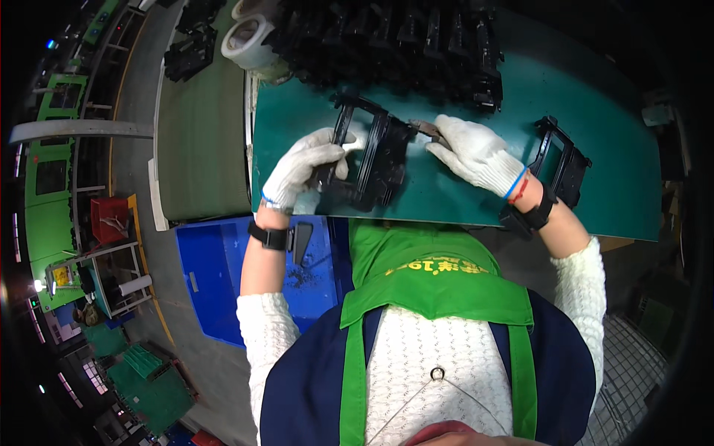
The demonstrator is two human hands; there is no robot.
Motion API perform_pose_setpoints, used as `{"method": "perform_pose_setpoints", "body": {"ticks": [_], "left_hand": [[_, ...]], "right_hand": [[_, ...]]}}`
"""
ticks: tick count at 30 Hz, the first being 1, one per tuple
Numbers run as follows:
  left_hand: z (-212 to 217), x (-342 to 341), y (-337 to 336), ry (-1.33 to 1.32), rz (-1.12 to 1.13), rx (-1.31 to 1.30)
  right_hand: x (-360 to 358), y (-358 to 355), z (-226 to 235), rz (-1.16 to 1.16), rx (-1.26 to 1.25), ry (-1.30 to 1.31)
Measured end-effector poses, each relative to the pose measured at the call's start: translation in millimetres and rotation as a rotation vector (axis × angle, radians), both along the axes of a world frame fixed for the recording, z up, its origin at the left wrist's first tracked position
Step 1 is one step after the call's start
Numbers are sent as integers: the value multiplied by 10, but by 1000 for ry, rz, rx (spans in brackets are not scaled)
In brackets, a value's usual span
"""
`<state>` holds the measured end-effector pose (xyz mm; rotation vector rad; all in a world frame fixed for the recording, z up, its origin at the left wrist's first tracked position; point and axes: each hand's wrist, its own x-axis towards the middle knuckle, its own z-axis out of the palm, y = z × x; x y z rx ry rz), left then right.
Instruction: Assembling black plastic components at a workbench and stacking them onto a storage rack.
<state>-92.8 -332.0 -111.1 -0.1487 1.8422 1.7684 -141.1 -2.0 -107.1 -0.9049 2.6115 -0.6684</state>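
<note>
My left hand (309, 165), in a white knitted glove, is closed on the left bar of a black plastic frame (372, 160). The frame is tilted at the table's near edge, with open gaps between its bars. In my gloved right hand (476, 149) is a small grey-brown metal tool that looks like nippers (425, 128). Its tip is at the frame's upper right corner; whether they touch I cannot tell. The fingers of this hand partly cover the tool. To the right, a second black plastic frame (565, 163) lies on the green table (476, 204), partly behind my right wrist.
Many black plastic parts (401, 41) are piled along the table's far side. Rolls of clear tape (248, 41) stand at their left. A green conveyor belt (201, 149) runs left of the table, carrying more black parts. Below it sits a blue bin (216, 282) with small black scraps.
</note>
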Motion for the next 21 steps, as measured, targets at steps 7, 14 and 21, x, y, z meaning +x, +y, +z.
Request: {"method": "perform_pose_setpoints", "body": {"ticks": [7, 14, 21], "left_hand": [[256, 180, 521, 217, 116, -261], [173, 169, 856, 238, 100, -674], [113, 208, 1028, 306, 77, -752]], "right_hand": [[-41, -248, 181, -167, -101, 311], [-100, -341, 79, -141, 12, 428], [-135, -241, -169, -142, -6, 155]]}}
